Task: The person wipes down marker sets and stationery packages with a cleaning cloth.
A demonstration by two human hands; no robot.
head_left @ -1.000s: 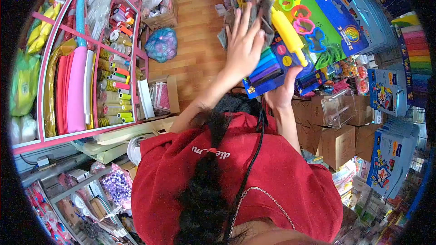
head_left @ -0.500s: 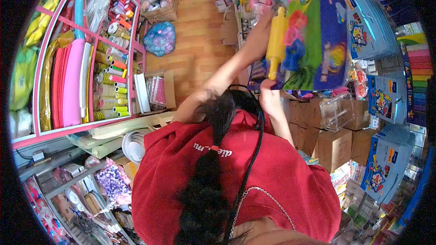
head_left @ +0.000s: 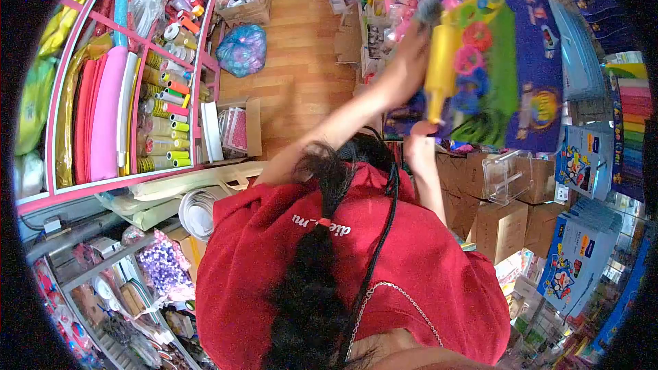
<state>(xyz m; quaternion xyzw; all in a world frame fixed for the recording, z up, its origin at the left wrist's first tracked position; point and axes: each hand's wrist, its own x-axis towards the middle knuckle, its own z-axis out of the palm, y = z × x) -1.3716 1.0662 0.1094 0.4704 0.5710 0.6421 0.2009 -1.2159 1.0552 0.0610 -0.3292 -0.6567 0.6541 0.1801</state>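
A toy pack (head_left: 495, 72) has a purple card, a green panel, a yellow rolling pin and pink, red and blue shapes. It is tilted and blurred at the upper right. My right hand (head_left: 423, 136) grips its lower left edge, thumb on the front and fingers hidden behind. Motion smears my left hand (head_left: 413, 51), which reaches to the pack's left side beside the rolling pin. I cannot make out its fingers or whether they hold the pack. A dark blurred patch lies by its fingertips.
On the left stands a pink-edged shelf (head_left: 62, 195) with rolls and spools. A bag of balls (head_left: 241, 50) lies on the wooden floor (head_left: 301, 41). Brown cartons (head_left: 502, 227) stand low on the right, near hanging light-blue packs (head_left: 579, 257). Goods crowd the display beyond my hands.
The toy pack has shifted right and slightly down, tilting a little. Both my hands have moved right with it.
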